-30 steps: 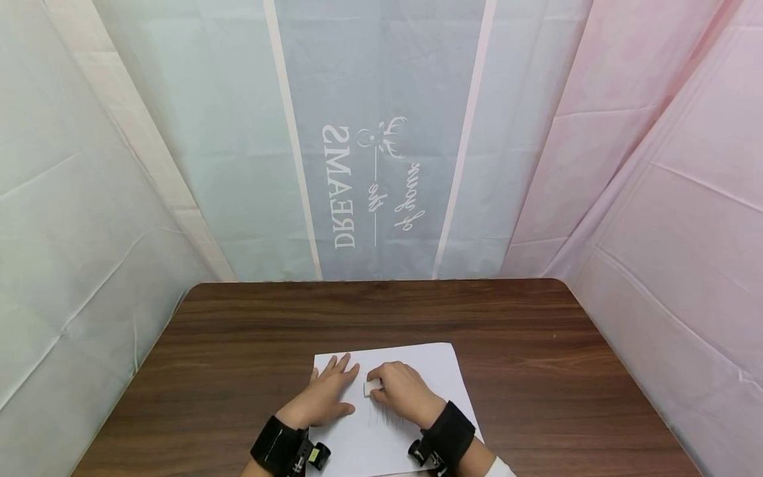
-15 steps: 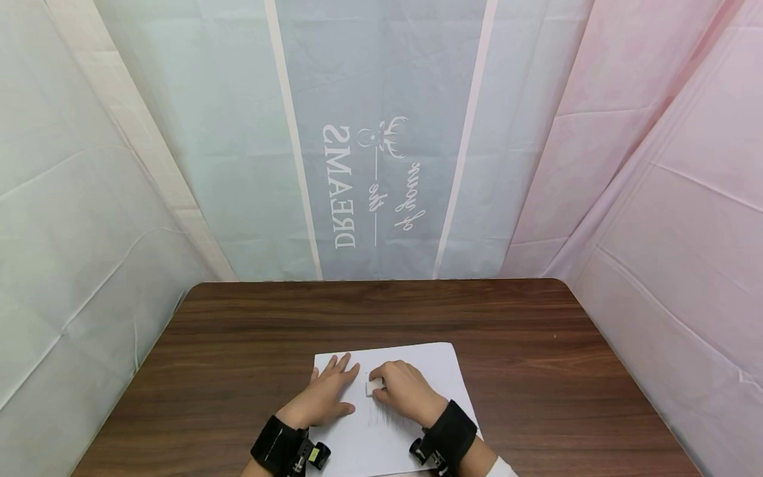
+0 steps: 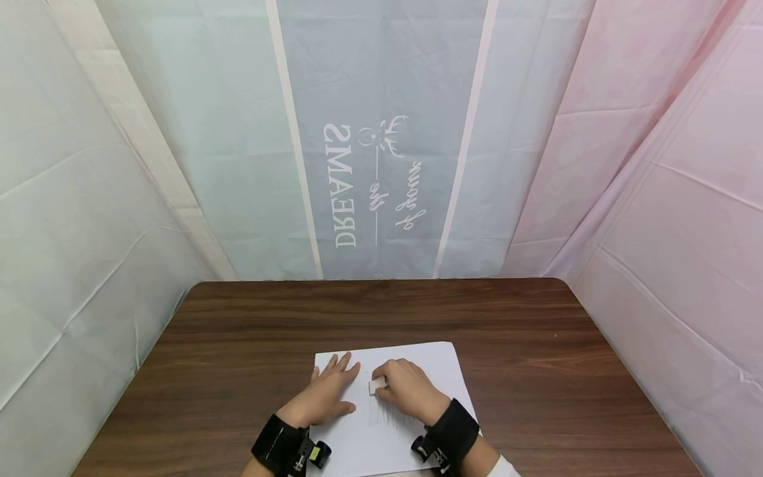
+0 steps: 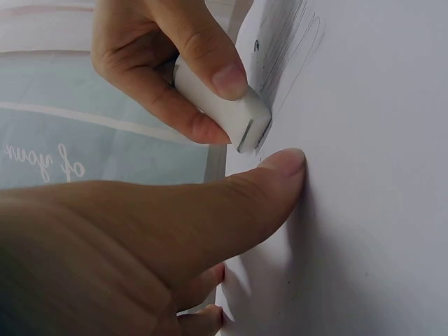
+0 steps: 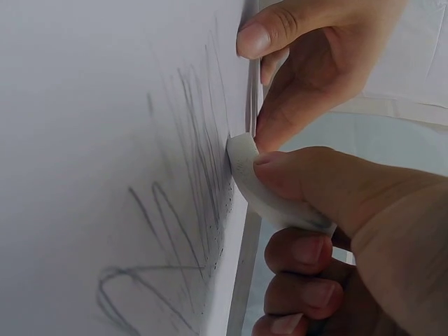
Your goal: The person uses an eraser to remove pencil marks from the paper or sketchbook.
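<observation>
At the near edge of the table (image 3: 238,384), a white sleeve (image 3: 503,468) ends on the person's right forearm, and black bands (image 3: 454,434) wrap both wrists, each bearing a small camera (image 3: 320,454) on its inner side. Under the hands lies white paper (image 3: 357,457), slightly askew on the dark wood grain. Grey strokes (image 5: 199,140) run across its middle, some looped and some nearly straight, with dark specks (image 5: 222,231) scattered close to them. Beyond most of these strokes, the right hand (image 3: 411,391) pinches a white eraser (image 3: 377,386) between thumb and curled fingers, one end of it touching the paper between the two hands. Just to its left, the left hand (image 3: 324,397) rests on the sheet, fingers straight and spread, thumb held apart and pointing towards the right hand. Past the table's far edge hangs a pale blue cloth (image 3: 238,132) with mirrored white lettering (image 3: 340,185) turned sideways, flanked by pinkish cloth (image 3: 673,232) on the right.
</observation>
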